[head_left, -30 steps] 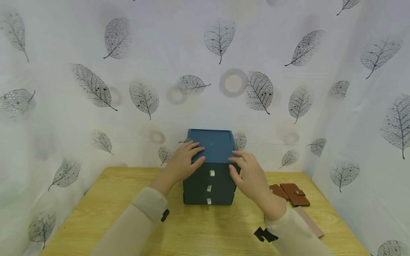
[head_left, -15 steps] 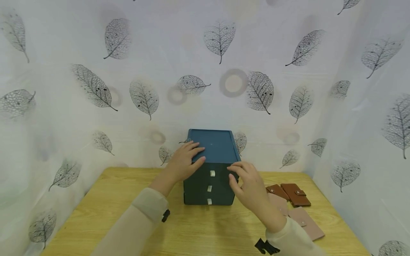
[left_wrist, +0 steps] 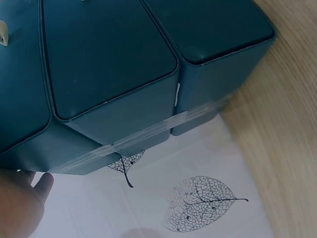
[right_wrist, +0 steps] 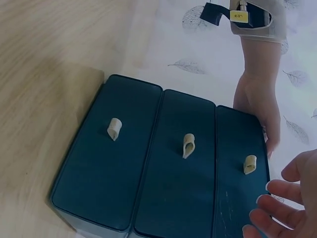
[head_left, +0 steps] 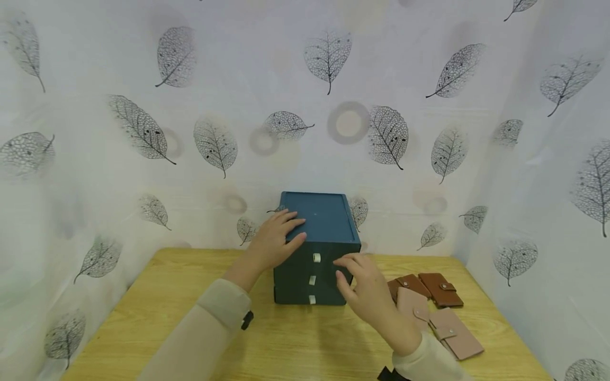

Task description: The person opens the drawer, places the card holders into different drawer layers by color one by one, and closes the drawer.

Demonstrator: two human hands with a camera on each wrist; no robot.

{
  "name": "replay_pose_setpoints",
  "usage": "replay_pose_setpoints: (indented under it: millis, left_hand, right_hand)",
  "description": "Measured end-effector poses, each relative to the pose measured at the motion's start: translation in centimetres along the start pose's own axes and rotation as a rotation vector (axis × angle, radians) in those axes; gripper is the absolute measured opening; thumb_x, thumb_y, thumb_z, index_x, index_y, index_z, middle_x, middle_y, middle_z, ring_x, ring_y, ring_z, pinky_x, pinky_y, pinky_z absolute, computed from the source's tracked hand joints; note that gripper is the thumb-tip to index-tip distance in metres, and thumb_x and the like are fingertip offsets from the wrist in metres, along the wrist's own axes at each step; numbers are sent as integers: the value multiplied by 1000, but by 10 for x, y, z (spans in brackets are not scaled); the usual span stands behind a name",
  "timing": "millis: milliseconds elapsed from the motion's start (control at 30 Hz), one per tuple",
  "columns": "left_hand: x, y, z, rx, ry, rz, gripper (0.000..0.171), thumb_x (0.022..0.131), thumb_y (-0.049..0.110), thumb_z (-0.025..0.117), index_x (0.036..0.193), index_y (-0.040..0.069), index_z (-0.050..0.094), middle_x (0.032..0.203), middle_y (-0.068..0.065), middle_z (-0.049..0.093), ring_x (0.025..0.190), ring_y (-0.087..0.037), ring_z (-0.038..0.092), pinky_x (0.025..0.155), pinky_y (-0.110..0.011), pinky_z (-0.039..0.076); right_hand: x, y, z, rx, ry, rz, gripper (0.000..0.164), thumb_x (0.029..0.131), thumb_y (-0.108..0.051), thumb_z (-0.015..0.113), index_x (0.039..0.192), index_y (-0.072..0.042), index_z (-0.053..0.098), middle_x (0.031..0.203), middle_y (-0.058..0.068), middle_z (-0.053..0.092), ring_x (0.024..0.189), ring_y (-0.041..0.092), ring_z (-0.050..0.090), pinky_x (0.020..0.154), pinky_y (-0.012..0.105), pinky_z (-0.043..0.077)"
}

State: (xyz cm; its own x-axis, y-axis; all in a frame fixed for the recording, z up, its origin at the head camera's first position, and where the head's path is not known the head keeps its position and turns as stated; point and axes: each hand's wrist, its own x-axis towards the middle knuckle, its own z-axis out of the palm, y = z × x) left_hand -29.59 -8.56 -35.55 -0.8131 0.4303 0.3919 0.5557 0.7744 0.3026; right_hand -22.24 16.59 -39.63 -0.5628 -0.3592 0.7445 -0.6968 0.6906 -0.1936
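Note:
A dark blue box [head_left: 319, 214] with three stacked drawers stands at the back of the table. Each drawer front carries a small cream loop pull; the right wrist view shows the top drawer's pull [right_wrist: 250, 164], the middle pull [right_wrist: 188, 145] and the bottom pull [right_wrist: 114, 128]. My left hand [head_left: 274, 238] rests on the left edge of the box's top, fingers extended. My right hand [head_left: 369, 288] is at the right of the drawer fronts, fingers loosely bent and holding nothing, right of the pulls. In the left wrist view clear tape [left_wrist: 163, 124] runs along the box's side.
Right of the box lie several snap-strap wallets: brown ones, such as this brown wallet [head_left: 440, 290], and two pink ones, the nearer pink wallet [head_left: 457, 333] and another pink wallet [head_left: 412, 304]. The wooden table [head_left: 181, 307] meets a leaf-patterned curtain [head_left: 257, 69] behind.
My right hand has come down from the top right edge of the box to beside the middle of the drawer fronts, uncovering more of the wallets. The left hand stays in place.

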Motion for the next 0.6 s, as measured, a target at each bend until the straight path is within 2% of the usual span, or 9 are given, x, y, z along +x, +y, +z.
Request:
replay_pose_setpoints:
  millis: [133, 300, 500, 600]
  left_hand:
    - [0, -1, 1, -7, -1, 2, 55, 104, 48, 47, 149, 17, 51, 158, -9, 38, 150, -31, 23, 120, -54, 20]
    - [0, -3, 2, -9, 0, 8, 55, 104, 48, 46, 149, 17, 51, 158, -9, 38, 150, -30, 23, 120, -54, 20]
    - [-1, -1, -1, -26, 2, 10, 54, 104, 47, 47, 149, 17, 51, 158, -9, 38, 150, -31, 24, 120, -55, 20]
    - [-1, -1, -1, -31, 2, 6, 54, 104, 47, 47, 148, 16, 51, 158, -9, 38, 150, -31, 24, 120, -55, 21]
  right_hand:
    - [-3, -2, 4, 7, -25, -9, 15, 88, -11, 73, 103, -11, 74, 99, -2, 67, 87, 18, 64, 73, 37, 55]
    - [-8, -3, 13, 36, -79, 29, 11, 90, -11, 73, 100, -12, 74, 93, -6, 68, 82, 14, 65, 68, 29, 56]
    - [-15, -3, 26, 38, -120, 34, 8, 89, -12, 75, 97, -13, 74, 88, -8, 67, 77, 10, 63, 67, 27, 55]
    - [-17, -5, 30, 30, -167, 65, 7, 90, -14, 75, 96, -13, 74, 87, -8, 67, 76, 8, 62, 66, 27, 54]
